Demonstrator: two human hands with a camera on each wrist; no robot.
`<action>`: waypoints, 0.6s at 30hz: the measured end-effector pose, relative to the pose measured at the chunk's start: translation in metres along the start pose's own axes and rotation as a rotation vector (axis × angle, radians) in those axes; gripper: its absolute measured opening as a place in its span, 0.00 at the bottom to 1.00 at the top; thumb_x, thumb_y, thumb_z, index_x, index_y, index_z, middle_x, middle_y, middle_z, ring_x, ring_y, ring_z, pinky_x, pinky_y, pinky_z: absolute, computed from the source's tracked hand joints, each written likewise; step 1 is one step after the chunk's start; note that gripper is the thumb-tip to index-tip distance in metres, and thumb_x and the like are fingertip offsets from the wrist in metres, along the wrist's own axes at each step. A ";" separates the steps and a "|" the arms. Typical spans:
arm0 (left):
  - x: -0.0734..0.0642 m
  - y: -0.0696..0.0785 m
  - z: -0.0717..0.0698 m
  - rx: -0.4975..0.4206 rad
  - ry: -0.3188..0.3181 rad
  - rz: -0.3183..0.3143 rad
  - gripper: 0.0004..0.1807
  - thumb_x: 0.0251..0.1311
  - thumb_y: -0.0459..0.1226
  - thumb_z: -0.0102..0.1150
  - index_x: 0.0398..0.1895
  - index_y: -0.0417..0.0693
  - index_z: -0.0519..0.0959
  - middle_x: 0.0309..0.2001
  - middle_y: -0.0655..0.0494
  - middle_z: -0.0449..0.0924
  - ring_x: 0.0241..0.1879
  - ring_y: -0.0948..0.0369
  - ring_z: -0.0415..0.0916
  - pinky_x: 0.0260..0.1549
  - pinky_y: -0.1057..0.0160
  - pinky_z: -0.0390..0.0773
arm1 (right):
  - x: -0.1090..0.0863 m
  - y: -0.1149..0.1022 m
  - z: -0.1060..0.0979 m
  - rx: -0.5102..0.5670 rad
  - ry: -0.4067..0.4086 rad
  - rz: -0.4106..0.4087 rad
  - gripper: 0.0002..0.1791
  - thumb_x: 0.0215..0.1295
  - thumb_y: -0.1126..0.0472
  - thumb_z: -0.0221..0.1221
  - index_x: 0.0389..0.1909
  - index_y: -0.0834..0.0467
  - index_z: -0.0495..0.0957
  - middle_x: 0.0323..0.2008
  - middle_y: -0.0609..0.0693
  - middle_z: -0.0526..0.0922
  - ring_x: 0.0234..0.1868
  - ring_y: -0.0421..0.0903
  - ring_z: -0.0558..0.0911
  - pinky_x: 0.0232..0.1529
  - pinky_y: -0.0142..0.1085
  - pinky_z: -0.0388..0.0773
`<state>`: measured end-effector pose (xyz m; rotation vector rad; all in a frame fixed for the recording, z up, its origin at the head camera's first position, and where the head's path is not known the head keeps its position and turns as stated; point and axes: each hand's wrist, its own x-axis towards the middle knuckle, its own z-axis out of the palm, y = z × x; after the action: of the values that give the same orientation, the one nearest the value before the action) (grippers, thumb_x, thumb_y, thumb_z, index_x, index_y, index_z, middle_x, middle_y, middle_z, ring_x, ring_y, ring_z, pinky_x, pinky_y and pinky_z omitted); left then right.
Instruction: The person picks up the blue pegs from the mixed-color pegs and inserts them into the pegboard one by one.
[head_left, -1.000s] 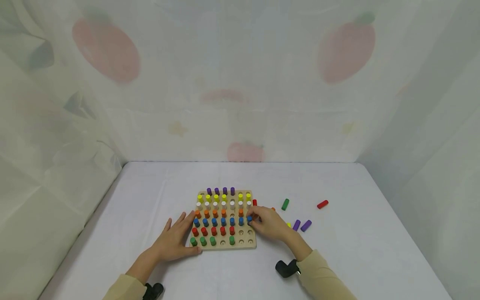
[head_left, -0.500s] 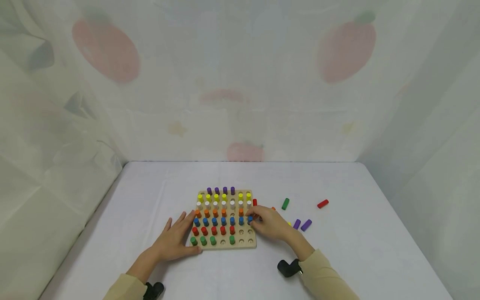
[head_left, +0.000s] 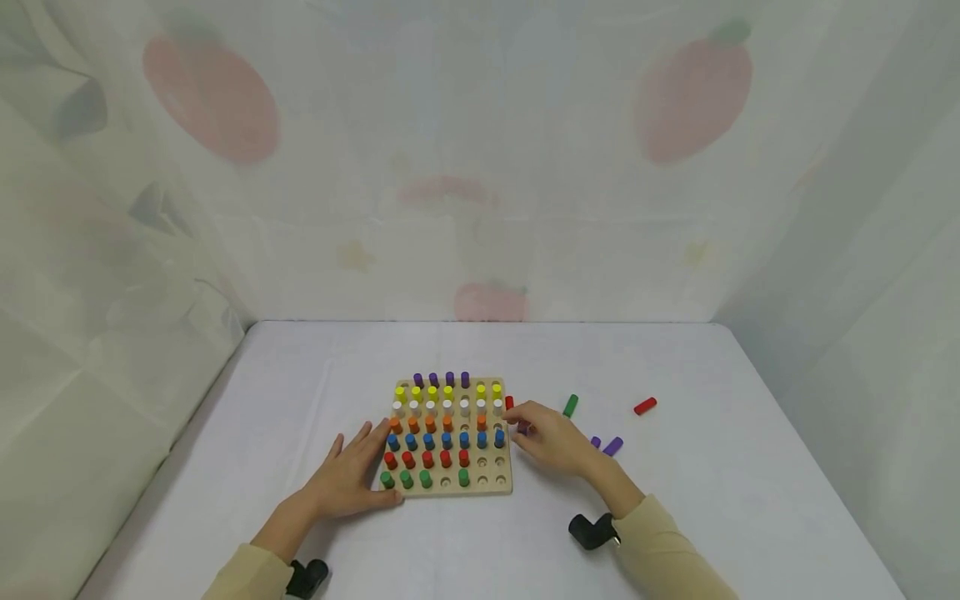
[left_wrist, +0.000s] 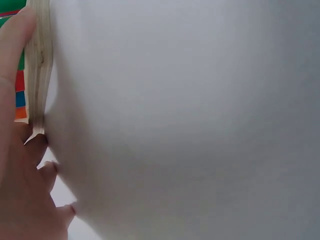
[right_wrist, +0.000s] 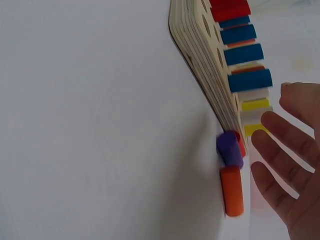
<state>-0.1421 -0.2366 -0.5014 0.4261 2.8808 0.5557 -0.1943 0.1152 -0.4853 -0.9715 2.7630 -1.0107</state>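
A wooden pegboard (head_left: 491, 471) stands on the table with rows of coloured pegs upright in it. My left hand (head_left: 348, 483) rests along its left side, fingers spread; in the left wrist view the thumb (left_wrist: 20, 25) lies on the board's edge. My right hand (head_left: 555, 437) is just off the board's right side and holds nothing. Its fingers are loosely bent, a small gap away from the end blue peg (right_wrist: 251, 80) of the blue row. Below the fingers in the right wrist view lie a loose purple peg (right_wrist: 230, 149) and an orange peg (right_wrist: 232, 191).
A red peg (head_left: 510, 402) lies against the board's right edge. Farther right on the white table are a green peg (head_left: 571, 406), another red peg (head_left: 645, 406) and purple pegs (head_left: 612, 447), partly behind the right hand. Cloth walls (head_left: 480, 250) enclose the table.
My right hand has let go of the blue peg, which now stands in its hole, and has moved slightly right. The left hand stays at the board.
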 end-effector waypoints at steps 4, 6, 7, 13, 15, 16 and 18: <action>-0.002 0.000 -0.007 0.001 -0.031 0.007 0.61 0.36 0.68 0.62 0.72 0.49 0.50 0.71 0.50 0.52 0.70 0.45 0.45 0.62 0.33 0.41 | -0.004 0.005 -0.012 -0.022 0.019 0.044 0.16 0.62 0.60 0.57 0.51 0.53 0.75 0.47 0.46 0.79 0.43 0.39 0.77 0.46 0.35 0.78; -0.004 -0.001 -0.013 0.015 -0.048 0.012 0.59 0.36 0.66 0.64 0.70 0.47 0.55 0.70 0.50 0.53 0.70 0.45 0.47 0.61 0.33 0.43 | -0.006 0.008 -0.018 -0.037 0.035 0.064 0.15 0.62 0.60 0.57 0.50 0.52 0.75 0.46 0.45 0.79 0.44 0.40 0.78 0.47 0.37 0.78; -0.004 -0.002 -0.016 0.023 -0.057 0.008 0.57 0.36 0.64 0.65 0.69 0.47 0.57 0.70 0.51 0.54 0.69 0.46 0.48 0.61 0.33 0.45 | -0.007 0.009 -0.021 -0.049 0.046 0.071 0.15 0.62 0.60 0.57 0.50 0.52 0.76 0.46 0.44 0.79 0.44 0.40 0.78 0.47 0.37 0.78; -0.007 -0.006 -0.034 0.065 -0.058 0.011 0.49 0.39 0.59 0.67 0.65 0.45 0.64 0.66 0.47 0.63 0.65 0.44 0.58 0.57 0.34 0.57 | -0.011 0.020 -0.039 -0.166 0.077 0.079 0.16 0.60 0.58 0.60 0.50 0.51 0.77 0.45 0.42 0.79 0.46 0.41 0.77 0.48 0.38 0.78; -0.007 -0.007 -0.040 0.074 -0.041 0.029 0.50 0.39 0.59 0.67 0.65 0.44 0.64 0.64 0.45 0.65 0.64 0.42 0.60 0.56 0.34 0.60 | -0.012 0.022 -0.046 -0.207 0.090 0.056 0.16 0.59 0.58 0.61 0.49 0.52 0.77 0.45 0.43 0.80 0.47 0.42 0.78 0.49 0.39 0.78; -0.007 -0.006 -0.043 0.078 -0.031 0.040 0.50 0.39 0.59 0.67 0.65 0.44 0.64 0.64 0.44 0.65 0.63 0.42 0.61 0.56 0.34 0.60 | -0.012 0.023 -0.049 -0.231 0.101 0.038 0.16 0.58 0.58 0.61 0.49 0.53 0.77 0.45 0.43 0.80 0.48 0.43 0.78 0.49 0.39 0.78; -0.005 -0.005 -0.049 0.094 -0.006 0.055 0.50 0.39 0.60 0.67 0.65 0.44 0.64 0.63 0.44 0.66 0.63 0.41 0.61 0.55 0.35 0.61 | -0.013 0.025 -0.056 -0.261 0.121 0.004 0.16 0.58 0.59 0.62 0.49 0.53 0.77 0.45 0.45 0.80 0.48 0.44 0.78 0.49 0.40 0.77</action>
<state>-0.1493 -0.2595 -0.4583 0.5211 2.9057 0.4277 -0.2110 0.1692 -0.4587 -0.9610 3.0540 -0.7441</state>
